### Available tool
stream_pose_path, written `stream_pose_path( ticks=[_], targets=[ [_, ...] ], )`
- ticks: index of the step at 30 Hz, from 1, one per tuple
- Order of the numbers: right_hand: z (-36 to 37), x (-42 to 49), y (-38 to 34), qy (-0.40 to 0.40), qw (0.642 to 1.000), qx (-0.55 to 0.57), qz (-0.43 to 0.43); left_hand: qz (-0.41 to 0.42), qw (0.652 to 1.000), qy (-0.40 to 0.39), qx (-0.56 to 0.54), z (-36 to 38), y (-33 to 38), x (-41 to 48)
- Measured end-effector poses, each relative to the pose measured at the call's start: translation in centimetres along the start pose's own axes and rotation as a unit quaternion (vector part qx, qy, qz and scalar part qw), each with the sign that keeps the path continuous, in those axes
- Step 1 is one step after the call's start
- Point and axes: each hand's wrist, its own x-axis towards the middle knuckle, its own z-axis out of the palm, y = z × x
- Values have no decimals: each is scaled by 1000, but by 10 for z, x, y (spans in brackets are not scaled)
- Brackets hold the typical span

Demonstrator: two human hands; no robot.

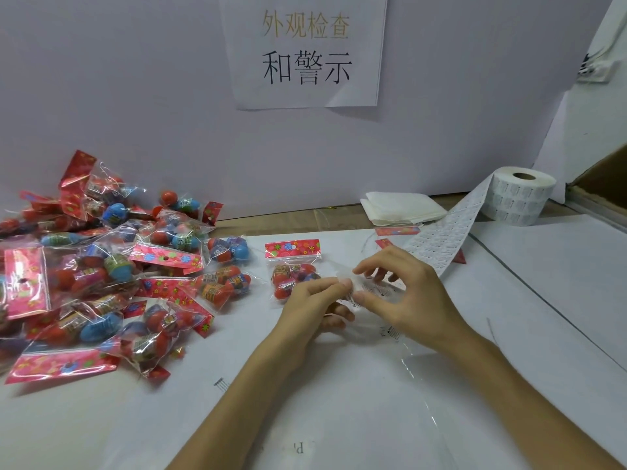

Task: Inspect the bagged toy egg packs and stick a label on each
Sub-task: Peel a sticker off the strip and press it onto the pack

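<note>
Translucent and thin, the label (376, 289) is pinched at its edges between thumb and forefinger of both the left hand (314, 308) and the right hand (409, 300). One egg pack (293, 268) lies on the table (135, 418) just beyond the left knuckles. A film this limp and sticky could fold onto itself or cling to a fingertip, then land creased or crooked on the slippery bag.

The pile of egg packs (101, 266) ran off the left edge. The left hand (312, 308) covered a lower corner of 1 lone pack (293, 262). Print on the label strip (441, 239) was too small to read; the right hand (414, 300) hid its end. The small label (353, 288) pinched by both hands was blurred.
</note>
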Motion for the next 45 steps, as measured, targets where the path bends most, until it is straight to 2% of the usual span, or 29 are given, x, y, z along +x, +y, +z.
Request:
stream_pose_path(
  ticks=[14, 31, 36, 42, 45],
  targets=[
    [1, 0, 4, -29, 999, 16, 26, -22, 999, 15, -36, 4, 6, -2],
    [4, -2, 5, -30, 999, 12, 41, -2, 1000, -3, -23, 4, 1, 0],
    [1, -1, -3, -44, 999, 7, -3, -2, 1000, 8, -24, 4, -2, 2],
    [-4, -2, -11, -65, 995, 71, 24, -4, 998, 61, -23, 2, -6, 5],
    [-7, -1, -12, -64, 983, 158, 65, 12, 997, 68, 37, 3, -7, 3]
  ],
)
